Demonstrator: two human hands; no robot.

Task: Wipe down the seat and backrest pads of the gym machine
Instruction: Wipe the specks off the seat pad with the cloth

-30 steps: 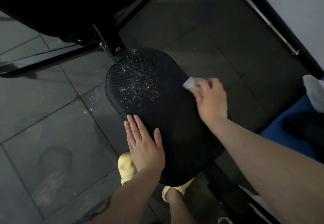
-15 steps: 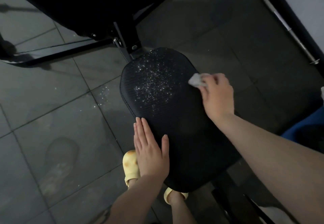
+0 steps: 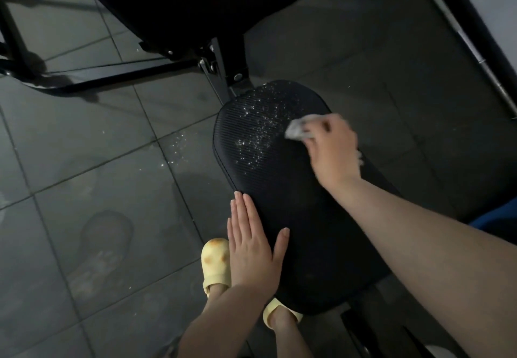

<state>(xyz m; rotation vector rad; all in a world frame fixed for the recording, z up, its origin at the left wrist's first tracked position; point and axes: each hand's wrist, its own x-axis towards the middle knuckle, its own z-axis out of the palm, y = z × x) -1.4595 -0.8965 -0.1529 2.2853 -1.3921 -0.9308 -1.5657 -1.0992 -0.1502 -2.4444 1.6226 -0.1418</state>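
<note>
Right hand (image 3: 333,150): my fist bunches the cloth (image 3: 300,129) at the seat pad (image 3: 293,217)'s far right edge; droplets lie leftward (nearer this hand)
Left hand (image 3: 251,248): flat, empty, near left edge

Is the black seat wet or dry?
Wet in part: shiny droplets speckle the seat pad by the cloth in the right hand.

Black ribbed seat pad (image 3: 279,217), yellow sandals (image 3: 215,265)

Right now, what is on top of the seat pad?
On the seat pad: glistening droplets across its far half, the right hand pressing a crumpled cloth at their edge, and the left hand lying flat near the front. Whatever lies beneath the hands and forearm is covered.
</note>
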